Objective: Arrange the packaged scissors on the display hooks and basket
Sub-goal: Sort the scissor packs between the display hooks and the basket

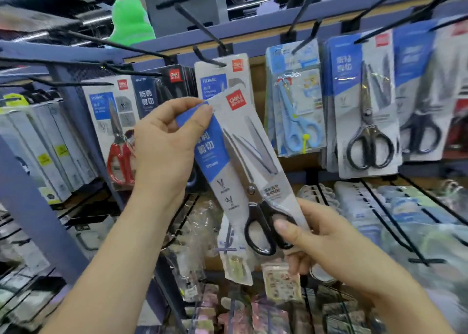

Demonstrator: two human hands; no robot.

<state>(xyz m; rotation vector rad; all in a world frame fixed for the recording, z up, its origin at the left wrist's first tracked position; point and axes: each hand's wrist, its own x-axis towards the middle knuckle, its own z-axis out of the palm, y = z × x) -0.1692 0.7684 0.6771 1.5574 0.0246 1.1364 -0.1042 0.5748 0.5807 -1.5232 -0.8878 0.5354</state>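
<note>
I have the packaged scissors [243, 166] held up between both hands in front of the display, tilted so the card's top leans left and the black handles sit low on the right. My left hand [164, 143] pinches the top left corner of the card, fingertips curled over its blue panel. My right hand [311, 235] grips the bottom end, the thumb [286, 228] pressed across one handle loop. Just behind the card's top, farther back, a similar pack [220, 80] hangs on a black hook [210, 57]. To its left hangs a red-handled pack [111, 126]. To the right are a blue-handled pack [296, 100] and, beyond it, a black-handled pack [364, 110], each on its own hook.
</note>
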